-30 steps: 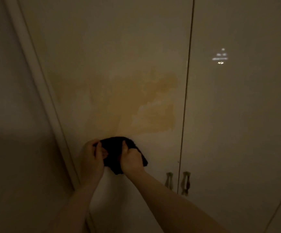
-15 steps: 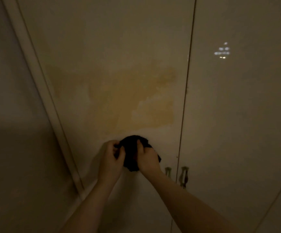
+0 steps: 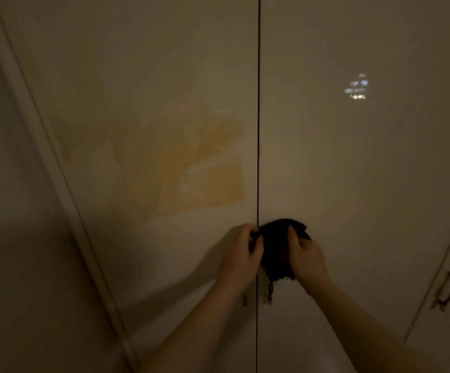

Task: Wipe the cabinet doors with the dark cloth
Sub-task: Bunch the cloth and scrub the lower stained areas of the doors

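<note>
Two tall pale cabinet doors fill the dim view: a left door [image 3: 143,103] and a right door [image 3: 353,170], split by a dark vertical seam. A yellowish stain [image 3: 205,179] marks the left door beside the seam. The dark cloth [image 3: 276,247] is bunched against the doors at the seam, mostly on the right door. My left hand [image 3: 241,254] grips its left edge and my right hand [image 3: 308,258] grips its right side. The cloth's lower end hangs over the two door handles [image 3: 268,294], which are mostly hidden.
A pale frame strip [image 3: 43,157] runs diagonally down the left side, with a plain wall [image 3: 8,238] beyond it. At the far right another door carries a metal handle [image 3: 447,290]. A small light reflection [image 3: 357,88] glints on the right door.
Both hands and the cloth have moved right across the left door to the seam between the doors. The view has shifted right too, bringing the far-right handle in.
</note>
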Demonstrator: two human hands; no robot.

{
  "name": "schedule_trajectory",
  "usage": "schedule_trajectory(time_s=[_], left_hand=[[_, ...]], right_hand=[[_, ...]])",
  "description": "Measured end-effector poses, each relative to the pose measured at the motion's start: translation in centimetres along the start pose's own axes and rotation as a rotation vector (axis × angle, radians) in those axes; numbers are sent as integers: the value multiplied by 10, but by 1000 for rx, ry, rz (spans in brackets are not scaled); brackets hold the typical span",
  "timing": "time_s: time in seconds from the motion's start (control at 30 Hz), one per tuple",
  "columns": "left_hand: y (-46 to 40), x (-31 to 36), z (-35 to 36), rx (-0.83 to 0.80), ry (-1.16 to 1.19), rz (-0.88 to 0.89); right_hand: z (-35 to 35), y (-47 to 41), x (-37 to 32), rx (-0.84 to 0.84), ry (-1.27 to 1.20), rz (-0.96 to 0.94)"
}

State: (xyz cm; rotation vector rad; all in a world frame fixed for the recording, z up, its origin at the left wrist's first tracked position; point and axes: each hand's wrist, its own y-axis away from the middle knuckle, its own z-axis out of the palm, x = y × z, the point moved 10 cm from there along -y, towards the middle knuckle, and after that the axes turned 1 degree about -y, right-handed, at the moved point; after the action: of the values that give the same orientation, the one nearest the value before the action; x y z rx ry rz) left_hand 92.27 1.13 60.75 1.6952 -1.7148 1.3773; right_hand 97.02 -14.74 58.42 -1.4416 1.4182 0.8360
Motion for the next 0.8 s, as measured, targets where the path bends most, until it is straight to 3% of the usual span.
schedule_trajectory(time_s=[0.2,0.53,0.8], left_hand=[[-2,-22,-32,113,30,-16],[9,-118,-204,462,8,-163],[12,-153,-283,627,-114,-178]], right_hand=[[23,3,-20,-78,103,-62],[197,48,-98,-367,-37,-146],[281,72,-125,-454,-194,-92]])
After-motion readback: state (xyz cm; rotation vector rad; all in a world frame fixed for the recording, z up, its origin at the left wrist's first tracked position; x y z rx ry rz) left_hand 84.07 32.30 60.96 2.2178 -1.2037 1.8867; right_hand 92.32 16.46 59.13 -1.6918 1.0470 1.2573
